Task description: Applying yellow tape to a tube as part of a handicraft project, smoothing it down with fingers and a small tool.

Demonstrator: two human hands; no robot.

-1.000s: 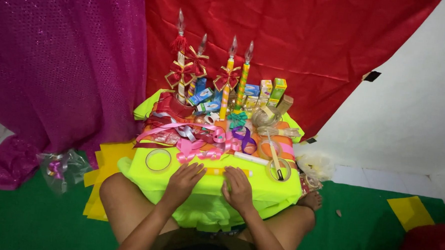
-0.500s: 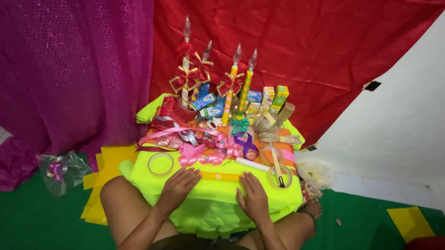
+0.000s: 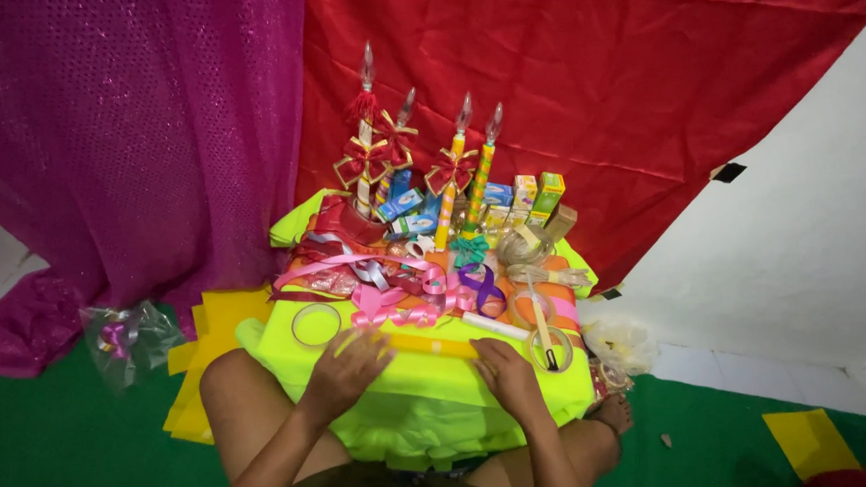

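Yellow stick (image 3: pixel 433 346) between both hands' grip

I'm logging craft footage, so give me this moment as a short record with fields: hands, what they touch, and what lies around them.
setting: low table under a neon yellow-green cloth, red and magenta drapes behind
left hand: flat on the cloth, fingers on the left end of the yellow stick
right hand: resting by the stick's right end
near left hand: tape ring, pink ribbon bow
near right hand: white tube, second tape ring
rear of table: four tall decorated candles, small boxes
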